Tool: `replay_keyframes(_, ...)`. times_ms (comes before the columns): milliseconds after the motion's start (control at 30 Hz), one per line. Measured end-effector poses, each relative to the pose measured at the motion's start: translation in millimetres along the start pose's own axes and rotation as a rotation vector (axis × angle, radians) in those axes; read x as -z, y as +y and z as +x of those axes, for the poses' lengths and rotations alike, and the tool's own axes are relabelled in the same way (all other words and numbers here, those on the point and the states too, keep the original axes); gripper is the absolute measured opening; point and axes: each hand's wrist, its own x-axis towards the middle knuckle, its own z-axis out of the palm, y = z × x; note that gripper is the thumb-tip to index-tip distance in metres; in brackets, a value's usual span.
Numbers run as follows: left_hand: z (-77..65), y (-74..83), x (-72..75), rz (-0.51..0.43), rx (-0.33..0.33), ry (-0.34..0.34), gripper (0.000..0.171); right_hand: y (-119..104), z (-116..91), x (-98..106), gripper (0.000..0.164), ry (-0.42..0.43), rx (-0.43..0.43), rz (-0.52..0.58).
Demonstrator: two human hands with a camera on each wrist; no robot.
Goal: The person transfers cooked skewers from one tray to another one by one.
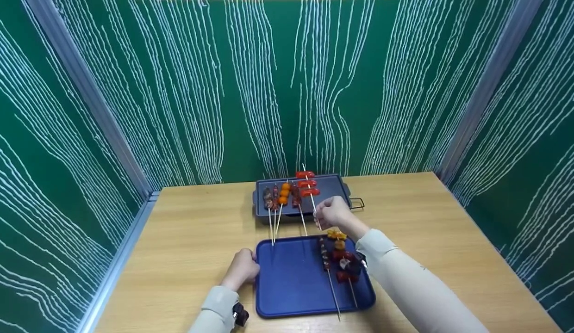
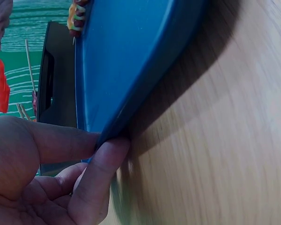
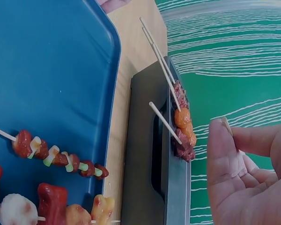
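My right hand (image 1: pixel 332 213) pinches the stick of a skewer with red pieces (image 1: pixel 308 184), raised over the right part of the dark grill pan (image 1: pixel 326 185). In the right wrist view, thumb and finger meet around the stick's end, with the red pieces out of sight. My left hand (image 1: pixel 243 268) grips the left rim of the blue tray (image 1: pixel 291 282) between thumb and finger, plain in the left wrist view. On the tray's right side lie a thin meat skewer (image 1: pixel 325 254) and a thicker mixed skewer (image 1: pixel 346 263), partly covered by the right wrist.
Several skewers lie on the pan's left and middle, among them an orange-ball skewer (image 1: pixel 283 194) and a dark meat skewer (image 1: pixel 296 195). Their sticks jut toward the tray. A wire handle (image 1: pixel 357 202) stands out from the pan's right side. A green patterned wall (image 1: pixel 287 92) rises behind the table.
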Motion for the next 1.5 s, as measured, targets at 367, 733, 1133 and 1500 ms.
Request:
replay_keyframes(367, -1.6, 3.1, 0.3, -0.004, -0.018, -0.022, 0.037, 2, -11, 3, 0.009, -0.023, 0.029, 0.004)
replay_keyframes(733, -2.2, 3.4, -1.0, -0.012, -0.01, -0.005, 0.035, 6, -22, 7, 0.009, 0.0, 0.016, 0.008)
replay_keyframes(1133, 2.5, -3.0, -2.2, -0.001, -0.018, -0.021, 0.035, 11, -35, 8, 0.009, -0.016, 0.038, 0.004)
replay_keyframes(1500, 1.6, -2.5, -2.5, 0.017, -0.016, 0.009, 0.033, 18, -47, 8, 0.01, -0.034, 0.055, -0.007)
